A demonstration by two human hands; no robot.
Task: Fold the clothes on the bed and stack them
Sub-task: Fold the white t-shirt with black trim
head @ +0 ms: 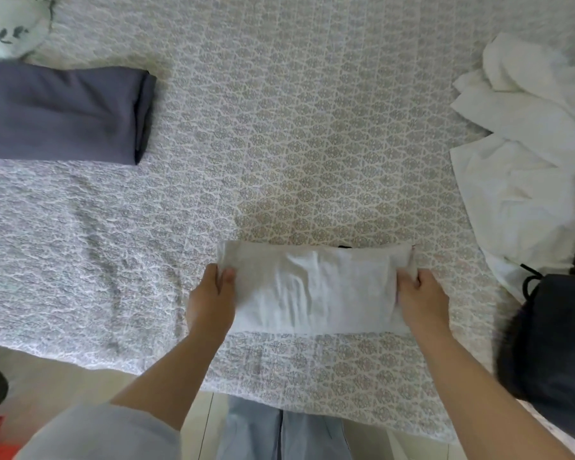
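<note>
Here, near the front edge of the bed [279, 144], which is covered in a pale quilted spread printed with a small grey medallion pattern, lies a folded white cotton garment [312, 287], a flat oblong several layers thick, its long side running left to right. The left hand [211, 302] grips the garment's left end, thumb on top of the cloth and fingers tucked out of sight beneath the edge. The right hand [422, 300] holds the right end likewise, thumb and forefinger pinching the gathered fold at that corner. Both forearms reach in from the near edge; a light grey sleeve shows on the left arm. A small dark scrap shows at the garment's far edge, too small to identify. Far left on the bed: a folded slate-blue fabric garment [63, 114], a neat rectangle with its layered fold facing right, well apart from the white piece. Beyond it, at the far left corner: a pale green cushion with dark leaf print [10, 28], partly cut off. Right side: a loose heap of unfolded white cloth [528, 161], crumpled and overlapping. Near right, just beside that heap: a black garment with a drawstring cord [551, 336], bunched at the bed's edge.
</note>
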